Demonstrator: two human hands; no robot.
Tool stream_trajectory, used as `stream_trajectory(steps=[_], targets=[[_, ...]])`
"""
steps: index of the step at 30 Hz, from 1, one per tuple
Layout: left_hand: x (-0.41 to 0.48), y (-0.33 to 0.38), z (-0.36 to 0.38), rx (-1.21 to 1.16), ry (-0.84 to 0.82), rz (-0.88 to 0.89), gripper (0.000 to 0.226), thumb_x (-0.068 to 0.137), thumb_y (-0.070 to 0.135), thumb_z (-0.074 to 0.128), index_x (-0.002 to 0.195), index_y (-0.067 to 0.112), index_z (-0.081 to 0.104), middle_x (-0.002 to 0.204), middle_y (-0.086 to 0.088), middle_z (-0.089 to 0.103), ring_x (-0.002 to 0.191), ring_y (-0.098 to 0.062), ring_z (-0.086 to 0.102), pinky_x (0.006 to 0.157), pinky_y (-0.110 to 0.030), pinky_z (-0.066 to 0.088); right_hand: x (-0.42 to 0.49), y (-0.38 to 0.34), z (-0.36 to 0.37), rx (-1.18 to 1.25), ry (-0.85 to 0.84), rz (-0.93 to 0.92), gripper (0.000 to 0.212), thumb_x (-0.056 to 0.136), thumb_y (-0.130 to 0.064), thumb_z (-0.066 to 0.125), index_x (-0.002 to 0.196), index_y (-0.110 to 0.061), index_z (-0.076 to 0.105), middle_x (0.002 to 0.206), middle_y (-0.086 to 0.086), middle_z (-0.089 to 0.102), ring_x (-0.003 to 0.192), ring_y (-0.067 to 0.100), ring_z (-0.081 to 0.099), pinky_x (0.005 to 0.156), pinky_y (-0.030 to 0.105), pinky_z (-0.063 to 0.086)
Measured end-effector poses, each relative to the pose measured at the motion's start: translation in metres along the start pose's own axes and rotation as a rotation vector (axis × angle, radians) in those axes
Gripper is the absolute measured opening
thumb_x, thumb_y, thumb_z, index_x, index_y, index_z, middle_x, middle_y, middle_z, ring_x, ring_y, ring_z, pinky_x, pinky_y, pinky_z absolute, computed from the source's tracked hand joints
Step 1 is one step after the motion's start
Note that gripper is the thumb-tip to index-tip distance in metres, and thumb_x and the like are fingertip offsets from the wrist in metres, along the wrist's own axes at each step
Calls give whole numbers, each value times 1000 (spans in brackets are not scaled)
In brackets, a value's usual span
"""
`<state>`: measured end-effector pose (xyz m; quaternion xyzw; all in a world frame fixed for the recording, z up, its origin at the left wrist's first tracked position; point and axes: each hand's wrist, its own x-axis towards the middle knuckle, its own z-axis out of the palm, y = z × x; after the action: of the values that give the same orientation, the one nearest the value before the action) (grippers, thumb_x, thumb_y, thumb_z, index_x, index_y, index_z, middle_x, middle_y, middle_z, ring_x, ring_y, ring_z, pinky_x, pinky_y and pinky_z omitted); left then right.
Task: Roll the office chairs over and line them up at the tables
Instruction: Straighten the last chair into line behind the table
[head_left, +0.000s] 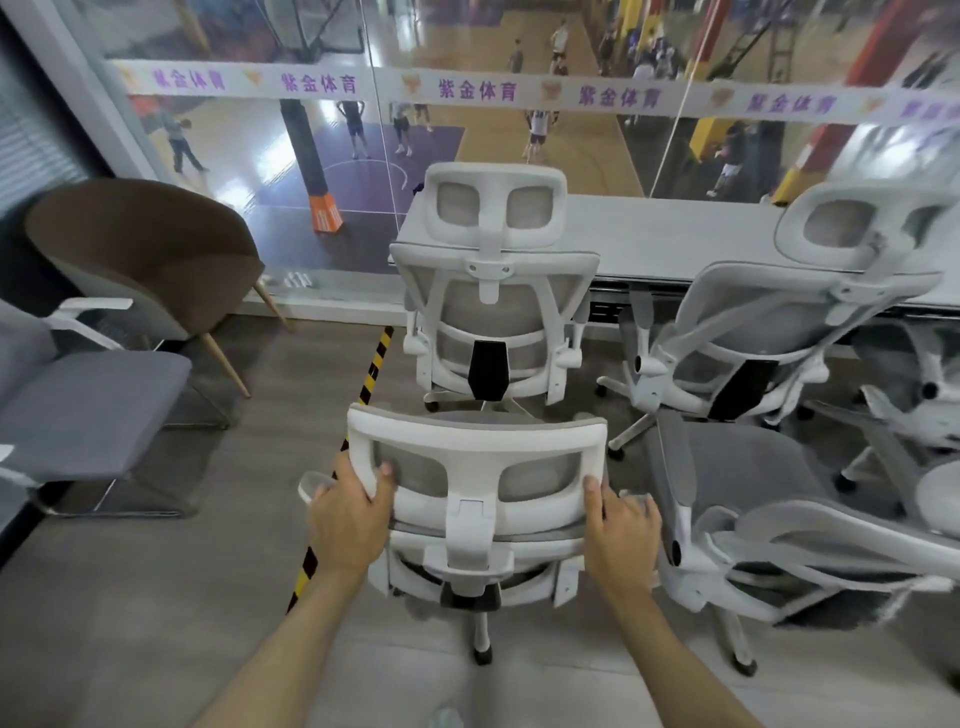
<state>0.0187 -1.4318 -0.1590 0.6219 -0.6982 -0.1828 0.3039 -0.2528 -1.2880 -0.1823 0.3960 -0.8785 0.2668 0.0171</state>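
A white office chair with grey mesh stands right in front of me, its headrest (475, 457) at waist height. My left hand (349, 519) grips the headrest's left edge, thumb hooked over the frame. My right hand (621, 525) holds the right edge the same way. Just beyond it a second white chair (491, 291) faces the long white table (675, 234) at the table's left end. A third white chair (769, 332) sits tilted at the table to the right. A fourth chair (753, 519) stands close on my right, turned sideways.
A glass wall with a printed band runs behind the table. A brown tub chair (150, 249) and a grey-cushioned visitor chair (88, 405) stand at the left. Black-and-yellow tape (374, 364) runs along the grey floor. More white chair parts (914, 405) crowd the far right.
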Motion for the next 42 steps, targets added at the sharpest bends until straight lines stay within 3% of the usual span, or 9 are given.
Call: stream_trajectory(steps=[2,6,8,14,21,30,36,39,42], targets=[[17,-1,6,-14,-12,16,43,94,69,31,105,29,41,77,13,52,78,-26,56,62,-36,42,14,-2,7,-1,-30,3,77,104,-57,3,91,-19,70,69,-2,63,77,24,64,115,56,35],[46,-6,18,-29,-14,48,63,92,77,24,113,22,47,80,9,57,79,-26,60,66,-41,51,33,-8,18,42,26,-12,54,105,-55,14,70,-30,46,58,-8,49,70,23,59,113,55,35],[57,-3,22,-25,0,68,69,93,76,24,118,17,49,80,6,59,77,-25,60,66,-39,50,41,-10,22,70,25,-16,57,105,-59,12,66,-30,40,55,-8,45,66,22,55,111,56,36],[60,13,23,-27,42,57,62,94,66,29,113,12,52,71,9,55,68,-21,55,66,-37,45,52,-5,29,56,59,2,74,104,-63,6,60,-20,47,56,-7,47,65,21,50,110,56,38],[55,10,24,-19,48,54,56,94,67,30,108,16,49,70,11,54,66,-22,57,60,-34,44,46,-1,30,67,55,1,72,104,-63,8,62,-19,47,58,-6,47,66,19,46,113,53,35],[55,11,25,-48,63,73,56,94,62,33,111,12,52,70,14,50,67,-20,53,65,-38,47,49,-6,21,84,39,-30,71,104,-63,5,62,-22,45,58,-12,40,68,17,45,112,56,37],[57,5,27,-64,40,37,59,95,64,33,127,17,49,86,6,59,83,-25,54,65,-37,46,49,-9,14,103,-46,-50,64,101,-67,1,62,-32,38,61,-11,46,74,17,50,115,54,34],[50,11,18,-145,13,40,54,100,57,44,139,20,44,99,10,57,90,-18,50,79,-42,49,50,-10,6,134,-132,-31,65,98,-71,3,62,-31,39,64,-9,50,76,14,52,118,49,29],[47,17,6,-225,-35,61,47,102,51,48,140,23,44,109,13,58,96,-12,52,89,-43,49,47,-8,-7,225,-135,-27,56,102,-66,19,63,-31,39,64,-7,52,71,9,52,102,47,41]])
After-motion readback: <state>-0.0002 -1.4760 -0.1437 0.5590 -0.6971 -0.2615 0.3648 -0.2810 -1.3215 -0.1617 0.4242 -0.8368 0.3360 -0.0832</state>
